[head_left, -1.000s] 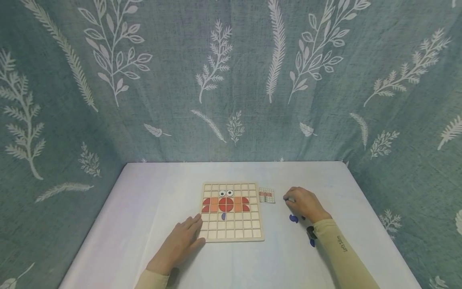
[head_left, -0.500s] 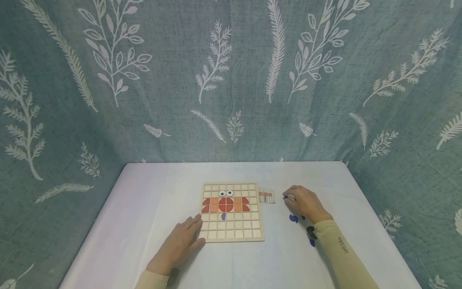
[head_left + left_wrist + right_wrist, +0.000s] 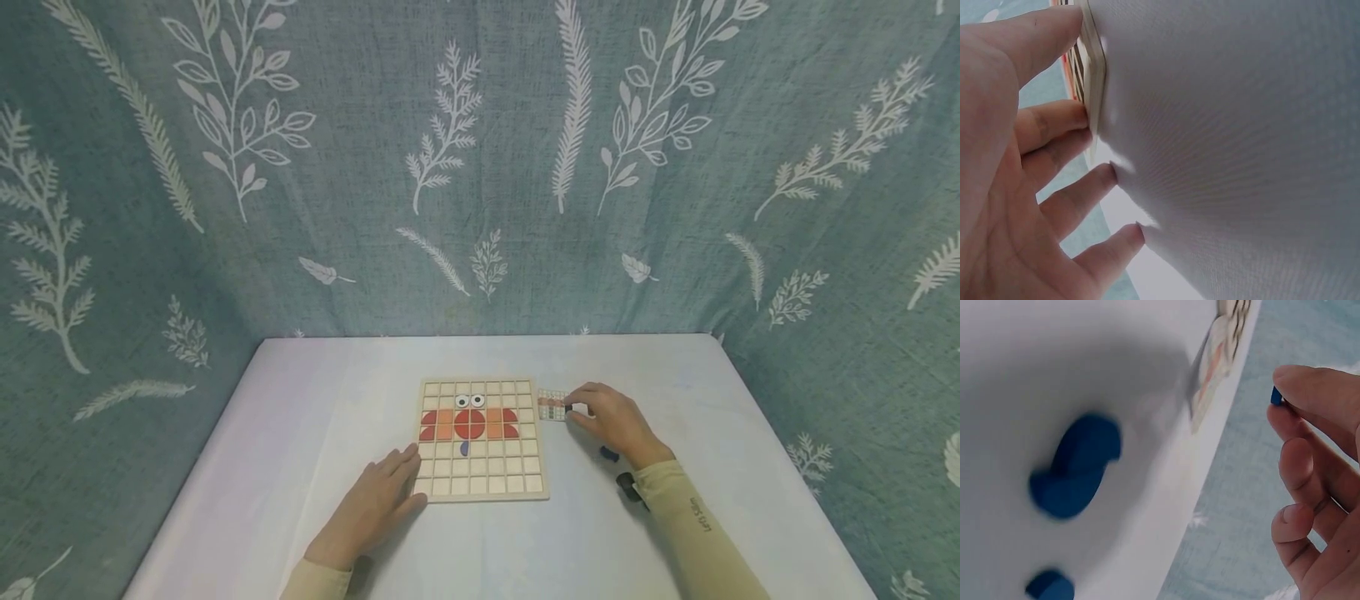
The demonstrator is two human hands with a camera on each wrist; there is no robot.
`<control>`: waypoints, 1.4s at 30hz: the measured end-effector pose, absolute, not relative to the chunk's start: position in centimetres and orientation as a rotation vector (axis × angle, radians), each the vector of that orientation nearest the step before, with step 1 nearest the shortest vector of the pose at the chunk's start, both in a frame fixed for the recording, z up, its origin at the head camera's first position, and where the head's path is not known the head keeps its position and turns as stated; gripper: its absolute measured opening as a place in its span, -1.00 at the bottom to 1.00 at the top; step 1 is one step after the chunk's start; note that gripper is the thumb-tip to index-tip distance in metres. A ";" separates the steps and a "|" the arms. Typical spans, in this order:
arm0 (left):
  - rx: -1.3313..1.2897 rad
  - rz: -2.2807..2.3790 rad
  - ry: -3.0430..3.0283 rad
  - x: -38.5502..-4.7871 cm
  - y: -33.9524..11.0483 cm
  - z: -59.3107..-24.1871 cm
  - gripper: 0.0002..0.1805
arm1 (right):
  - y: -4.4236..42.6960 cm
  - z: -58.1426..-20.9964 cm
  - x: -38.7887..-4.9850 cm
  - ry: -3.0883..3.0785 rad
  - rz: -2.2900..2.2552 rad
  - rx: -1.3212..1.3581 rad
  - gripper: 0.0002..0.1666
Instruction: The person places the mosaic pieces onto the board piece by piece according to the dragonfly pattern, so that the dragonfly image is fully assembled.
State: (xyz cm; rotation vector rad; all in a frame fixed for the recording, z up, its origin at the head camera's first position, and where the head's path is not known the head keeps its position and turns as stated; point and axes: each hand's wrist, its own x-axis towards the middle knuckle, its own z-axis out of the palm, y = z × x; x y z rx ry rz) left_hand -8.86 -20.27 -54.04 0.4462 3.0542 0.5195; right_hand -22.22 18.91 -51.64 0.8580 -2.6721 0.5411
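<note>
A wooden grid board (image 3: 480, 485) lies mid-table. On it are red and orange tiles (image 3: 470, 425) forming a crab-like figure, two eye tiles (image 3: 469, 402), and a blue piece (image 3: 464, 448) below them. My left hand (image 3: 369, 507) rests at the board's left side; in the left wrist view its thumb and a finger touch the wooden edge. With thumb and forefinger my right hand (image 3: 617, 422) pinches a small blue piece (image 3: 1277, 396), mostly covered by the fingertips. That hand is above the right edge of a small pattern card (image 3: 551, 402), right of the board.
Blue pieces lie on the white table under my right forearm: an S-shaped pair or single curved piece (image 3: 1079, 467), and another (image 3: 1051, 587) near the bottom of the right wrist view. Patterned cloth (image 3: 480, 167) hangs behind and beside the table.
My right hand has moved left from the loose pieces to the pattern card, carrying the small blue piece. The left hand and the board have stayed put.
</note>
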 end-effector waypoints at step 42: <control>0.456 0.543 3.061 -8.7 -20.2 -54.2 -0.34 | 6.8 -52.1 -19.2 -2.620 0.643 1.192 -0.86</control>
